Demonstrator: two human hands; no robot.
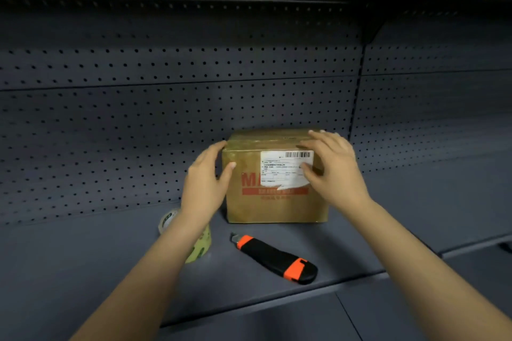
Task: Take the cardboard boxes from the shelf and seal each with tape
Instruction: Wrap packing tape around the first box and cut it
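Note:
A brown cardboard box with red print and a white shipping label stands on the dark grey shelf, its flaps down. My left hand is at the box's left side, thumb on the front face and fingers by the top left corner. My right hand reaches over the top right corner, its thumb on the label. Both hands have relaxed, spread fingers. A roll of clear tape lies left of the box, partly hidden under my left forearm.
A black and orange utility knife lies on the shelf in front of the box. A perforated back panel rises behind. A lower shelf shows at the bottom right.

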